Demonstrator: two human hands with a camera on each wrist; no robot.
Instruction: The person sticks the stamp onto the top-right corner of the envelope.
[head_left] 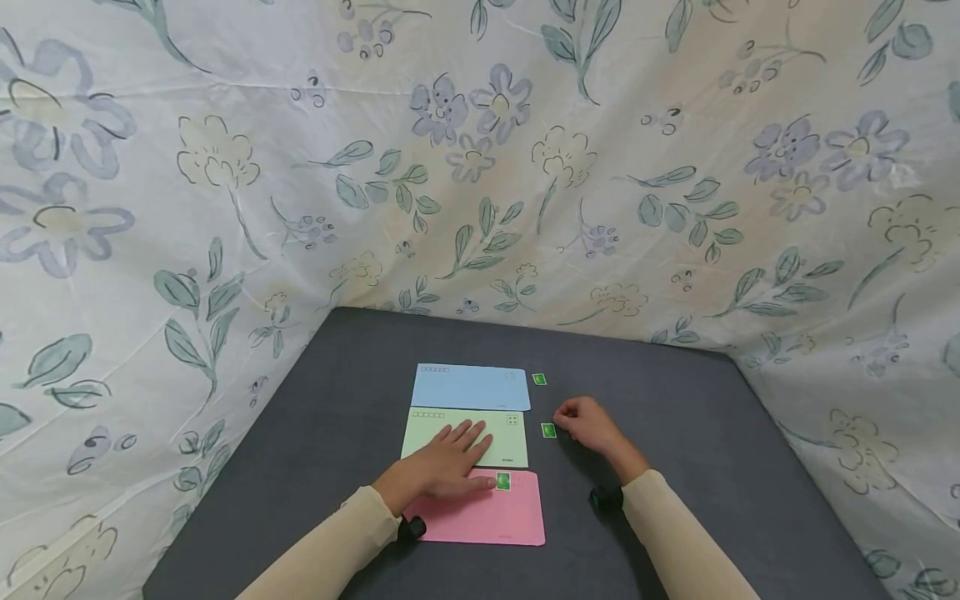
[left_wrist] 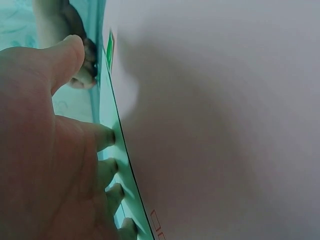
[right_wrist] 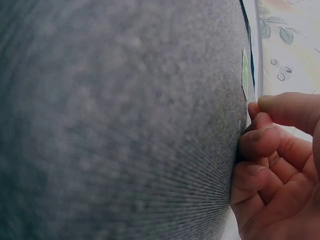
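With fingers spread, my left hand (head_left: 448, 465) lies across the green envelope (head_left: 510, 450) and the upper part of the pink envelope (head_left: 487, 521). Its thumb reaches beside the green stamp (head_left: 503, 481) at the pink envelope's top right. In the left wrist view that stamp (left_wrist: 110, 50) shows near the thumb. My right hand (head_left: 592, 427) is low over the table, its thumb and curled fingers together at the edge of a second stamp (head_left: 549, 430). In the right wrist view this stamp (right_wrist: 245, 75) lies just beyond the fingertips; contact with its edge is unclear.
A blue envelope (head_left: 471, 388) lies above the green one, with another green stamp (head_left: 539, 379) to its right. The dark grey table (head_left: 660, 392) is bounded at the back and sides by a flowered cloth (head_left: 480, 192).
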